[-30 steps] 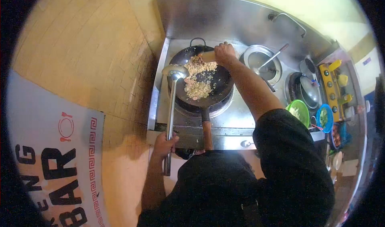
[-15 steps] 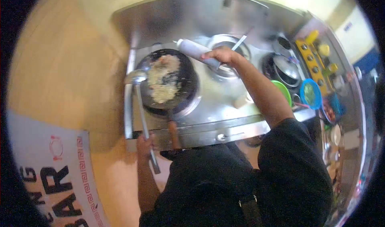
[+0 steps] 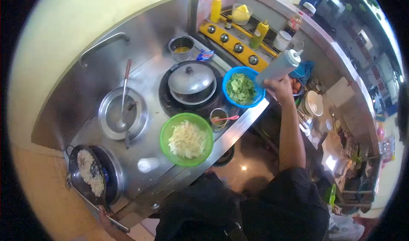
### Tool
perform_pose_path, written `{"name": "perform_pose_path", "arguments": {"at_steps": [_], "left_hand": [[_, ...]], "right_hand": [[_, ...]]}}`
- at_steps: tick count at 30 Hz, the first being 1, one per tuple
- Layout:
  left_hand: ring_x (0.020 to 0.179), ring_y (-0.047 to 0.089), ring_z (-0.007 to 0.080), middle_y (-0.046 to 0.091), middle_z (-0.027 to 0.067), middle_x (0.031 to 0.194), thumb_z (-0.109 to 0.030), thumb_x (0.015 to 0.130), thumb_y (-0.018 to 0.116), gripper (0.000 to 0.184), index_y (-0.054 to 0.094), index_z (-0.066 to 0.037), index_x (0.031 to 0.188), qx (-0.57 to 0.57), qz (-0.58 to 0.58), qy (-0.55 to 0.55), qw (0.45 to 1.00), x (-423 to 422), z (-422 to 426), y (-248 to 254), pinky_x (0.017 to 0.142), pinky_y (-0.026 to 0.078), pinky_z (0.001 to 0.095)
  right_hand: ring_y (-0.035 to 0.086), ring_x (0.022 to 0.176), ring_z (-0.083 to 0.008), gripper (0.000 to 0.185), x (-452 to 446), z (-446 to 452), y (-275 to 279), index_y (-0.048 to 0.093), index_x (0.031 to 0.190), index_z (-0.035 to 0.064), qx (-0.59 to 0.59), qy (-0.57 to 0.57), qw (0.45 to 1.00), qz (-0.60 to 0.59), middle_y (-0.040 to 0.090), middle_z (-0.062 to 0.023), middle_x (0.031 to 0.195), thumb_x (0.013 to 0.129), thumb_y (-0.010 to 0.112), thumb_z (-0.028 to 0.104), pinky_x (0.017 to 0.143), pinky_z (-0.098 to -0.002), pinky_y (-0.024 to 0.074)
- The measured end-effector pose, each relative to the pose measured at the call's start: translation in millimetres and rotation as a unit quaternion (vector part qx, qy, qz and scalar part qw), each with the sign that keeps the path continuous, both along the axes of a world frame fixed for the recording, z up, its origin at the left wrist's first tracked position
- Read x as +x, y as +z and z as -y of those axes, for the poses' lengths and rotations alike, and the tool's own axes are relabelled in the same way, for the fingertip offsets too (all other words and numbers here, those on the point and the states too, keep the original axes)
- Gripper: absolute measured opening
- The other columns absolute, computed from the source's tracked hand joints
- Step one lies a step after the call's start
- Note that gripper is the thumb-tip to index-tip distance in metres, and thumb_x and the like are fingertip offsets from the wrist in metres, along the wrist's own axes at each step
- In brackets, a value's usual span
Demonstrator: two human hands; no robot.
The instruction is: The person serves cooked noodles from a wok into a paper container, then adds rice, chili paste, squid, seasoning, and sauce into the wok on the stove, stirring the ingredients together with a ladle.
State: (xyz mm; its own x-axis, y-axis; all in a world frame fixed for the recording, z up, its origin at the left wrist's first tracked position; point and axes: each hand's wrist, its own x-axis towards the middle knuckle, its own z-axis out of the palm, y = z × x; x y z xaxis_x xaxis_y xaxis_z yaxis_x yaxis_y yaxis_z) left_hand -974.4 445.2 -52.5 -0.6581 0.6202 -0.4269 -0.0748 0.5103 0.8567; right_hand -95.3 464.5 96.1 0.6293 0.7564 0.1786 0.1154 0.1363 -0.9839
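My right hand (image 3: 281, 89) is wrapped round the lower end of a whitish squeeze bottle (image 3: 279, 67), held up at the right with its nozzle pointing up and away. Below and left of that bottle stands a blue basket (image 3: 260, 97) of chopped green leaves (image 3: 241, 89). At the lower left, my left hand (image 3: 103, 216) grips the long metal handle of a ladle (image 3: 87, 199). That handle runs along the near side of a black wok (image 3: 111, 182), where fried rice (image 3: 89, 169) lies. Part of the left hand's grip is hard to make out.
A green bowl (image 3: 165, 149) holds pale shredded food. Behind it are a lidded pot (image 3: 191, 81), a small pot (image 3: 181, 45) and a metal basin (image 3: 104, 126) with another ladle (image 3: 126, 83). Yellow squeeze bottles (image 3: 216, 8) stand by a yellow-fronted burner (image 3: 232, 45).
The view has swung to the right. My right hand has carried the squeeze bottle from beside the wok to beyond the blue basket. My left hand keeps the ladle by the wok.
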Motion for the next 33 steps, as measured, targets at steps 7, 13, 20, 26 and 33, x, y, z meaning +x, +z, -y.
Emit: {"name": "perform_pose_path", "arguments": {"at_steps": [7,13,20,26,33], "left_hand": [[0.044,0.041,0.0108,0.040,-0.0020,0.056,-0.037,0.085,0.066,0.028,0.051,-0.014,0.079,0.070,-0.013,0.021,0.997,82,-22,20,0.042,0.040,0.0247],[0.047,0.042,0.0085,0.044,-0.0047,0.058,-0.031,0.091,0.057,0.019,0.058,-0.013,0.086,0.085,-0.011,0.000,0.996,108,3,43,0.045,0.037,0.0234],[0.047,0.043,0.0092,0.045,-0.0030,0.059,-0.029,0.087,0.063,0.024,0.049,-0.015,0.073,0.061,-0.017,0.063,0.996,122,2,77,0.044,0.038,0.0241],[0.043,0.041,0.0097,0.044,-0.0020,0.055,-0.027,0.085,0.066,0.032,0.045,-0.013,0.065,0.087,0.034,-0.009,0.996,75,14,61,0.042,0.039,0.0257],[0.046,0.047,0.0089,0.046,-0.0021,0.062,-0.028,0.084,0.066,0.024,0.055,-0.008,0.089,0.068,0.045,-0.084,0.993,17,27,77,0.044,0.043,0.0236]], "right_hand": [[0.058,0.093,-0.0229,0.045,203,-101,-74,0.052,0.110,0.0014,-0.006,-0.212,0.963,0.167,0.060,-0.0125,0.104,0.070,0.071,0.002,0.081,-0.0351,0.0476],[0.047,0.110,-0.0305,0.080,322,-145,-169,0.038,0.130,-0.0003,-0.015,-0.164,0.936,0.312,0.049,-0.0166,0.121,0.066,0.079,0.023,0.096,-0.0444,0.0377],[0.052,0.105,-0.0265,0.048,257,-162,-120,0.052,0.117,-0.0016,-0.141,-0.183,0.903,0.363,0.055,-0.0160,0.117,0.080,0.069,0.024,0.092,-0.0389,0.0424],[0.047,0.119,-0.0262,0.063,-157,-6,-54,0.042,0.131,0.0027,-0.264,0.335,0.895,0.132,0.048,-0.0147,0.131,0.079,0.071,0.021,0.101,-0.0373,0.0375],[0.034,0.131,-0.0333,0.097,-449,10,-213,0.019,0.141,-0.0064,-0.148,0.311,0.933,0.101,0.032,-0.0269,0.141,0.071,0.080,0.021,0.109,-0.0389,0.0251]]}}
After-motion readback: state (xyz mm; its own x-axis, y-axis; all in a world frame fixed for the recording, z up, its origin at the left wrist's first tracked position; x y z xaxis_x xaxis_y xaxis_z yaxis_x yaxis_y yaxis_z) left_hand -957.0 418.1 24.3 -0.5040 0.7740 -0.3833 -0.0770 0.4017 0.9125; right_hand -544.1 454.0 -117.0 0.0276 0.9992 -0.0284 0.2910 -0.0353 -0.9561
